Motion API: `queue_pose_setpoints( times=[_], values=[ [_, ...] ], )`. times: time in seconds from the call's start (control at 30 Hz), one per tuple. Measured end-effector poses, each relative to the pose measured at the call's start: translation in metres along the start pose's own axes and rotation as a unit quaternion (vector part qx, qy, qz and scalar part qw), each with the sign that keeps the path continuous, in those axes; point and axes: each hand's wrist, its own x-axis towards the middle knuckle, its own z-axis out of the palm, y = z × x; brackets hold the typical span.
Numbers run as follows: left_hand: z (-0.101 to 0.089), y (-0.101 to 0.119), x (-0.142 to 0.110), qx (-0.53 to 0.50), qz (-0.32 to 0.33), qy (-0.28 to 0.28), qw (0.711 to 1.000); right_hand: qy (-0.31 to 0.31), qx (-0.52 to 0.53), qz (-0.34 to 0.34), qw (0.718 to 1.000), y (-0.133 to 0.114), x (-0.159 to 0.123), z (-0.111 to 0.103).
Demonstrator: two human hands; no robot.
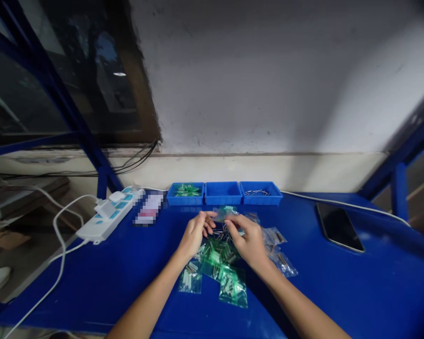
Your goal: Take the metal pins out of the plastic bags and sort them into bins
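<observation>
Between my two hands, above the pile, is a small clear plastic bag [219,215] with a greenish part at its far side. My left hand [194,234] pinches its left edge, fingers curled. From the other side, the thumb and forefinger of my right hand [248,237] close on the bag. Thin metal pins [218,232] lie beneath, partly hidden by the fingers. Nearer me are green plastic bags [233,286] and a clear bag [190,278] with small white pieces. More clear bags [283,263] with dark, slim pieces spread right of my right hand.
Three blue bins stand along the wall: the left bin [185,201] holds green pieces, the middle bin [222,200] shows a bare floor, the right bin [261,201] holds metal pins. A phone [340,227] lies right; a white power strip [108,215] with cables lies left on the blue table [339,287].
</observation>
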Motion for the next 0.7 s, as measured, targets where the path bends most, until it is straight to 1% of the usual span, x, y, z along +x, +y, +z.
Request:
queue_pose_setpoints(
  times=[0.07,0.13,0.2,0.27,0.33,0.37,0.43,0.5,0.53,0.6,0.63,0.7],
  values=[
    [0.001,-0.001,0.001,-0.062,-0.058,-0.013,0.996,-0.004,-0.014,-0.029,0.999,0.001,-0.003,0.003],
    [0.000,0.000,0.002,-0.099,-0.082,-0.029,0.991,-0.011,-0.029,-0.054,0.998,0.003,-0.005,0.005],
    [-0.003,0.001,0.003,-0.114,-0.075,-0.036,0.990,-0.026,-0.036,-0.071,0.996,0.006,-0.007,0.006],
    [-0.006,0.001,0.004,-0.090,-0.052,-0.021,0.994,-0.045,-0.035,-0.066,0.996,0.008,-0.007,0.005],
    [-0.007,-0.001,0.004,-0.007,-0.012,0.010,1.000,-0.065,-0.040,-0.039,0.996,0.010,-0.005,0.003],
    [-0.006,-0.002,0.003,0.047,0.019,0.030,0.998,-0.076,-0.042,-0.022,0.996,0.010,-0.004,0.002],
    [-0.004,-0.003,0.000,0.147,0.093,0.064,0.983,-0.097,-0.038,0.013,0.994,0.008,-0.001,0.000],
    [0.001,-0.003,-0.004,0.211,0.176,0.076,0.959,-0.112,-0.016,0.057,0.992,0.004,0.002,-0.002],
    [0.003,-0.002,-0.007,0.234,0.218,0.071,0.945,-0.113,0.002,0.088,0.990,0.002,0.003,-0.003],
    [0.008,0.000,-0.013,0.269,0.291,0.044,0.917,-0.119,0.055,0.166,0.977,-0.001,0.006,-0.003],
    [0.011,0.001,-0.015,0.279,0.317,0.027,0.906,-0.124,0.088,0.204,0.967,-0.002,0.007,-0.003],
    [0.016,0.004,-0.020,0.285,0.340,-0.001,0.896,-0.115,0.153,0.256,0.948,-0.001,0.007,-0.002]
  ],
)
